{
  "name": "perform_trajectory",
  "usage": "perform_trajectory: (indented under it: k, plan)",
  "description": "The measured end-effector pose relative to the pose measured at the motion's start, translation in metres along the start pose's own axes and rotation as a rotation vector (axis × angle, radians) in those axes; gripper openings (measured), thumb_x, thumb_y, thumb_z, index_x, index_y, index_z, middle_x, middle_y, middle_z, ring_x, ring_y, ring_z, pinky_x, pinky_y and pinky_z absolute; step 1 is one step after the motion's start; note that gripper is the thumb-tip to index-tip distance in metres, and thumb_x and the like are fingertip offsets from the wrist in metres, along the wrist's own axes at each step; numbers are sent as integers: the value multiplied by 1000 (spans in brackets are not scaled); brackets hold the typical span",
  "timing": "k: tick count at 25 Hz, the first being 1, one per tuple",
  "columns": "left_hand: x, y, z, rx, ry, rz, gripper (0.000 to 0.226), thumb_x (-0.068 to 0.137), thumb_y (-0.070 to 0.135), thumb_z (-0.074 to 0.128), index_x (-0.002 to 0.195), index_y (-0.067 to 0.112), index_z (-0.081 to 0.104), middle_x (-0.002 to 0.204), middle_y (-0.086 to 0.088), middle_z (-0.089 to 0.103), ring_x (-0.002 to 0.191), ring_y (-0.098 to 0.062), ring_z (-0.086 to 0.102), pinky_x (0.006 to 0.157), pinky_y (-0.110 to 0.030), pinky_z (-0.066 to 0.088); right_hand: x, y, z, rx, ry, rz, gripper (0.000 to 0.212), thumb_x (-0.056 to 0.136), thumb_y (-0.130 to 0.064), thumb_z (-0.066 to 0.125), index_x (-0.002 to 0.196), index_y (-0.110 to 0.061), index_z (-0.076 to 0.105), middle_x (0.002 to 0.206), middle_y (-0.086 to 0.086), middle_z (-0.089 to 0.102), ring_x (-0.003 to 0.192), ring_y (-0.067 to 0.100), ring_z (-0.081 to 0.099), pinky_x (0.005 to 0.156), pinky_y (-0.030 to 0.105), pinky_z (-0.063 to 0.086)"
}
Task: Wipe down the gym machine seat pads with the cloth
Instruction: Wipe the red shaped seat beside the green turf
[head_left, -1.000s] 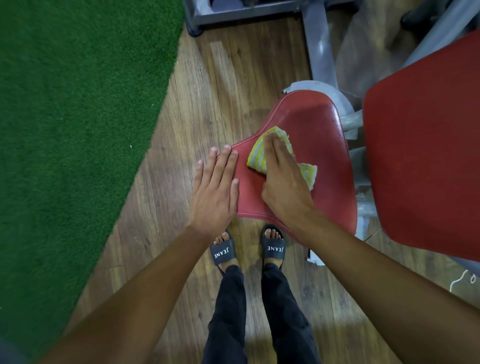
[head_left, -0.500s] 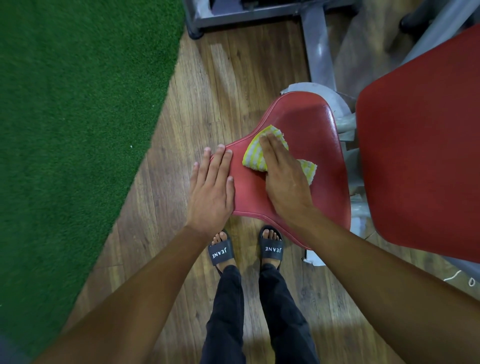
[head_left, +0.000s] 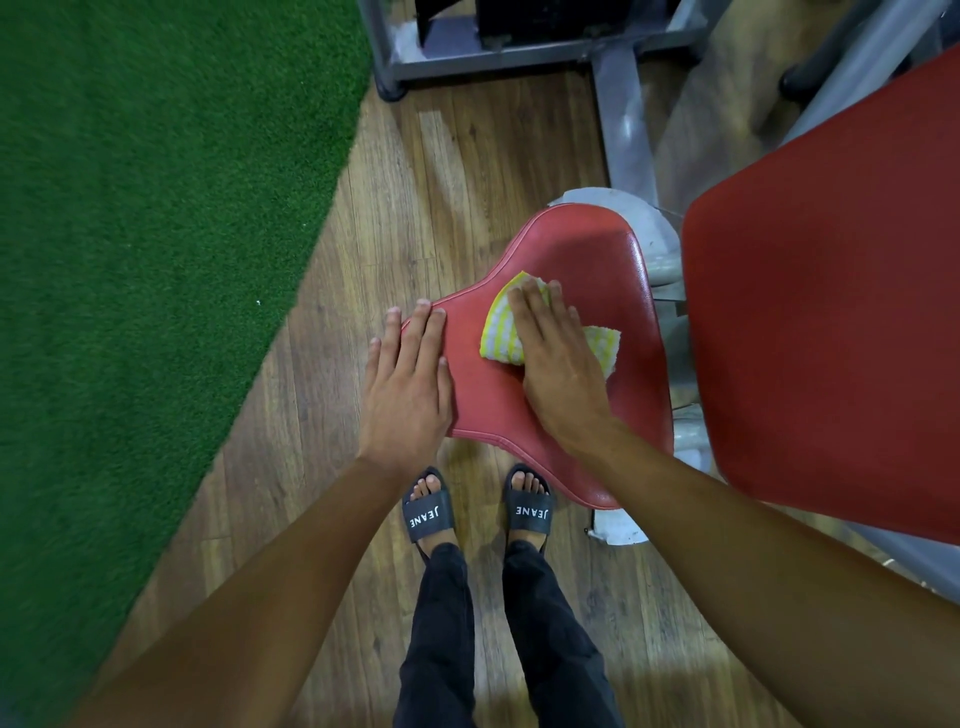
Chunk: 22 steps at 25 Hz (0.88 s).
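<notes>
A red seat pad (head_left: 587, 249) of the gym machine lies low in front of me, above my feet. A yellow and white striped cloth (head_left: 500, 332) is spread on its middle. My right hand (head_left: 556, 364) lies flat on the cloth with straight fingers and presses it onto the pad. My left hand (head_left: 408, 384) rests flat with straight fingers on the pad's left corner, holding nothing. A larger red back pad (head_left: 831, 322) stands at the right, beside the seat.
Grey metal frame bars (head_left: 623, 119) of the machine run across the top and behind the seat. Green artificial turf (head_left: 130, 260) covers the left side. Wooden floor (head_left: 415, 182) lies between turf and machine. My feet in black slides (head_left: 428, 514) stand under the seat's near edge.
My right hand has slid the cloth a little across the seat pad, fingers now pointing more straight ahead. My left hand stays on the pad's left corner. The camera view has shifted slightly.
</notes>
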<state>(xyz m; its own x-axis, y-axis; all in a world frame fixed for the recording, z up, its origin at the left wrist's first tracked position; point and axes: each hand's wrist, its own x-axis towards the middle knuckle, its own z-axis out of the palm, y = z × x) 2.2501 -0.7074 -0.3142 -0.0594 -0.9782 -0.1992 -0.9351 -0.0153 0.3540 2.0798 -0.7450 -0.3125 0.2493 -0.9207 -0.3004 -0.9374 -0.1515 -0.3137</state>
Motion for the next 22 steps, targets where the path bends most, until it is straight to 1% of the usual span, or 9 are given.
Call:
perform_trajectory:
  k: [4,7,10,14,18,19,20,21,22]
  plan:
    - [0,4,4,8,6,-44,51,102,24,26,152,15,27,161,-3,24,151,-29,12,120,-50,22,8,-4,-8,14,-85,51,69,92,-1,34,155,-9,6,164,10,0,151,29,-1,123,47,6]
    - [1,5,6,5,10,-50,51,101,23,27,151,13,30,160,-5,27,150,-31,13,118,-52,26,18,-1,-11,10,-116,57,77,92,3,42,154,-10,-1,163,9,-9,151,29,-7,123,45,7]
    - [2,7,6,4,11,-61,51,101,24,26,151,12,30,159,-5,27,150,-31,13,117,-52,27,27,1,-10,8,-130,33,78,92,5,43,154,-9,-2,163,10,-11,150,32,-7,122,47,9]
    - [2,11,1,-4,-30,-87,52,101,25,25,152,15,27,161,-3,22,151,-29,9,120,-51,19,15,4,-1,-1,-58,28,71,94,3,38,155,-9,3,164,9,-5,151,31,-3,122,46,10]
    - [2,18,-19,71,-128,-104,56,99,30,22,154,16,22,163,-2,16,151,-26,8,123,-47,11,6,8,-16,245,-133,64,86,79,16,39,155,-12,11,164,7,0,151,27,-2,122,46,7]
    - [2,20,-25,84,-157,-110,56,100,29,24,154,16,20,163,-2,14,152,-25,6,123,-46,8,6,8,-23,350,-166,96,87,77,17,37,154,-13,14,164,6,4,151,25,1,122,43,9]
    - [1,23,-31,96,-177,-113,55,101,28,27,154,15,19,164,-2,12,152,-24,5,123,-46,6,5,7,-32,463,-179,145,85,77,17,36,153,-16,21,163,6,14,150,21,13,121,37,14]
    - [0,25,-38,104,-187,-110,55,102,27,30,154,15,18,164,-3,11,152,-23,5,124,-45,4,2,3,-40,580,-168,218,78,78,14,38,149,-18,33,155,7,35,140,16,35,115,31,28]
    - [-3,26,-46,104,-193,-108,55,102,26,32,154,16,18,164,-3,11,152,-23,5,124,-45,4,-3,-3,-49,716,-147,308,66,80,10,40,138,-20,50,130,9,61,114,12,58,98,27,44]
